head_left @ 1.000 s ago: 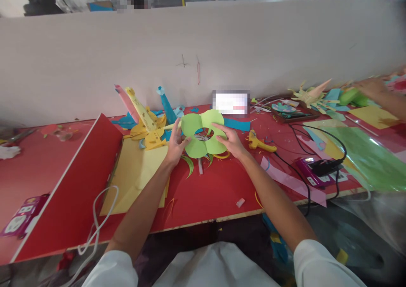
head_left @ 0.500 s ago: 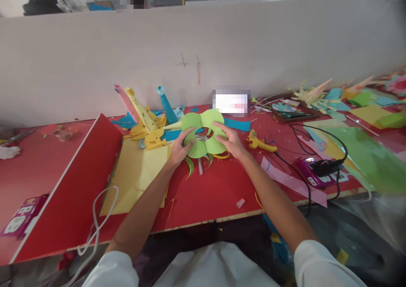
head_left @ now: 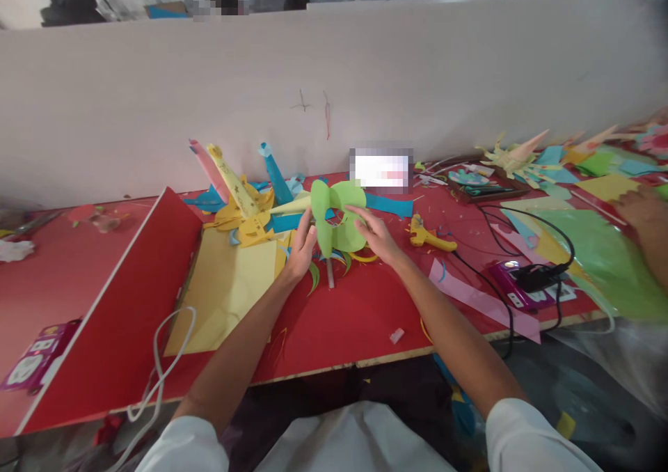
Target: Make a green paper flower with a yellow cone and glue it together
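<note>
Head view: holds up a green paper flower (head_left: 348, 237) with a round hole at its middle, just left of the yellow glue gun (head_left: 432, 238), its left petals folded nearly edge-on, its right petals spread. Rests the left hand (head_left: 301, 248) half open against the folded petals, thumb apart from fingers; cannot tell any pinch there. Grips the right petals with the right hand (head_left: 382, 238), loosely curled, index finger stretched toward the hole. Has yellow paper sheets (head_left: 224, 287) well left of the glue gun, and paper cones (head_left: 232, 179) in pink, yellow and blue farther back. Shows a bright, blurred screen (head_left: 382, 168) behind the glue gun, slightly left. Has a pink paper strip (head_left: 477, 294) just in front and right of it, and a purple box (head_left: 502, 275) beyond, rightward. Includes another person's hand (head_left: 639, 211), blurred, well right of the glue gun.
</note>
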A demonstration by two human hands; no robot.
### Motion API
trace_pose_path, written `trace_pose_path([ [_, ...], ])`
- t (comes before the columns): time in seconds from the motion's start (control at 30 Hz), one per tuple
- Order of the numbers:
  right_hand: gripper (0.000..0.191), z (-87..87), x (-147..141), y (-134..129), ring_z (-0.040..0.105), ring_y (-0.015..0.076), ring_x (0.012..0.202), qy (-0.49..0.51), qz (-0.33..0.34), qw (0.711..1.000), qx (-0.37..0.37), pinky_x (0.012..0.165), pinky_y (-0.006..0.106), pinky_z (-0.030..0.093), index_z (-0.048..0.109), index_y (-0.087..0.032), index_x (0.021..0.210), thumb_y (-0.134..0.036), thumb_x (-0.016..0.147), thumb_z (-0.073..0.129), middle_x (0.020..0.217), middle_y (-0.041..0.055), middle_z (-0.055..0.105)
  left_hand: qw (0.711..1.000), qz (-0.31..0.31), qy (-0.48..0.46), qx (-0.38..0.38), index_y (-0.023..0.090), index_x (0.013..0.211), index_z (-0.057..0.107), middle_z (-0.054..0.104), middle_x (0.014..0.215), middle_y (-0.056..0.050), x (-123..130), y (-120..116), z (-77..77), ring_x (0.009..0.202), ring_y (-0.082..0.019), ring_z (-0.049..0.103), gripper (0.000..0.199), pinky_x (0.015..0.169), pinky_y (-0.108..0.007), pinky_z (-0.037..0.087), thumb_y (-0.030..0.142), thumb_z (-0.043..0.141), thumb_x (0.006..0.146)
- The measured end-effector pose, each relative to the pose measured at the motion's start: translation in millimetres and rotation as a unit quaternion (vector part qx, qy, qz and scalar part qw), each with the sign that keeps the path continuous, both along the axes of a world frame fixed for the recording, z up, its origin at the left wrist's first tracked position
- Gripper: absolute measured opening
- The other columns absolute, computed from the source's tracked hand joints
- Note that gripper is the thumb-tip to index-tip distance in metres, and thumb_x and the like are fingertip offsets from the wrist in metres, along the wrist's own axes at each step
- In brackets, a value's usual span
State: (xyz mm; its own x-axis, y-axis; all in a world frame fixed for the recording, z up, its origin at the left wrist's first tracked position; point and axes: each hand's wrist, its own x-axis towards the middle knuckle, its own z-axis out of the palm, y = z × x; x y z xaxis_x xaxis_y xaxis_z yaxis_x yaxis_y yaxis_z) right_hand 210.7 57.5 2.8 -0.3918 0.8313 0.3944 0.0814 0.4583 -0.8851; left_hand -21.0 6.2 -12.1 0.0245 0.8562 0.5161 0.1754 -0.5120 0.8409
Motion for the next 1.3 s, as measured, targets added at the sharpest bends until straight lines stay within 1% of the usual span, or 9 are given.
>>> trace_pose_path([
  [0.1,0.077,5.7,-7.5,-8.4,0.053,0.0358,0.153,0.045,0.049,0.997,-0.031,0.126,0.053,0.046,0.061,-0.029,0.153,-0.082,0.097,0.055,0.158,0.0103,0.063,0.995,-0.031,0.096,0.025,0.032,0.159,0.056,0.040,0.176,-0.008,5.5,-8.0,5.9,0.162,-0.031,0.040,0.058,0.132,-0.052,0.039,0.059,0.035,0.112],
  [0.23,0.090,7.4,-19.6,-15.4,0.063,0.0369,0.142,0.100,0.067,0.991,-0.059,0.117,0.053,0.056,0.051,-0.028,0.158,-0.081,0.088,0.070,0.154,0.0134,0.066,0.984,-0.017,0.165,0.061,0.031,0.147,0.067,0.039,0.176,-0.010,11.6,-13.4,13.7,0.149,-0.032,0.055,0.048,0.127,-0.055,0.045,0.053,0.044,0.112],
  [0.4,0.086,3.7,-21.4,-14.7,0.073,0.0362,0.128,0.124,0.017,0.987,-0.096,0.105,0.055,0.063,0.043,-0.032,0.160,-0.075,0.091,0.072,0.143,0.0142,0.073,0.990,0.091,0.099,0.031,0.028,0.145,0.064,0.061,0.151,-0.015,10.4,-5.7,5.3,0.134,-0.029,0.063,0.047,0.112,-0.049,0.056,0.055,0.060,0.106],
  [0.57,0.093,4.8,-19.8,-14.5,0.073,0.0373,0.128,0.143,0.010,0.984,-0.102,0.100,0.056,0.066,0.034,-0.033,0.165,-0.075,0.091,0.071,0.143,0.0157,0.074,0.998,-0.009,0.009,-0.060,0.025,0.152,0.052,0.074,0.108,-0.008,11.8,1.1,-8.1,0.096,-0.021,0.071,0.069,0.085,-0.035,0.060,0.056,0.074,0.096],
  [0.83,0.101,1.5,-21.2,-10.7,0.071,0.0344,0.131,0.096,-0.027,0.994,-0.053,0.107,0.052,0.063,0.016,-0.033,0.174,-0.078,0.096,0.061,0.153,0.0168,0.067,0.997,0.042,0.061,-0.025,0.023,0.115,0.075,0.076,0.103,-0.006,14.9,-4.0,-3.9,0.088,-0.019,0.067,0.030,0.085,-0.034,0.057,0.046,0.073,0.096],
  [0.93,0.092,-4.5,-17.1,-5.2,0.073,0.0335,0.127,0.076,-0.032,0.996,-0.032,0.105,0.050,0.064,0.034,-0.030,0.169,-0.077,0.095,0.063,0.145,0.0164,0.071,0.996,0.053,0.067,-0.024,0.023,0.111,0.075,0.076,0.098,-0.005,14.2,-3.6,-4.0,0.085,-0.019,0.067,0.026,0.084,-0.034,0.057,0.044,0.073,0.096],
  [1.07,0.059,-11.9,-11.8,1.9,0.075,0.0313,0.109,0.055,-0.077,0.995,-0.015,0.096,0.046,0.064,0.074,-0.024,0.126,-0.071,0.090,0.074,0.122,0.0139,0.079,0.995,0.071,0.064,-0.029,0.022,0.107,0.074,0.077,0.104,-0.006,13.2,-3.2,-5.6,0.090,-0.020,0.068,0.022,0.087,-0.036,0.056,0.042,0.072,0.096],
  [1.2,0.046,-11.7,-8.7,4.3,0.072,0.0263,0.092,0.040,-0.120,0.992,0.021,0.086,0.042,0.063,0.079,-0.023,0.098,-0.069,0.091,0.074,0.102,0.0095,0.076,0.993,0.087,0.070,-0.028,0.022,0.102,0.071,0.073,0.097,-0.005,12.7,-3.8,-5.6,0.088,-0.021,0.066,0.018,0.085,-0.036,0.055,0.039,0.071,0.097],
  [1.3,0.046,-8.0,-8.2,4.0,0.068,0.0259,0.092,0.043,-0.143,0.987,0.055,0.083,0.041,0.061,0.079,-0.024,0.090,-0.070,0.089,0.076,0.105,0.0103,0.071,0.992,0.093,0.079,-0.003,0.023,0.098,0.069,0.069,0.097,-0.005,12.2,-3.9,-3.8,0.092,-0.021,0.065,0.014,0.087,-0.037,0.055,0.037,0.070,0.097],
])
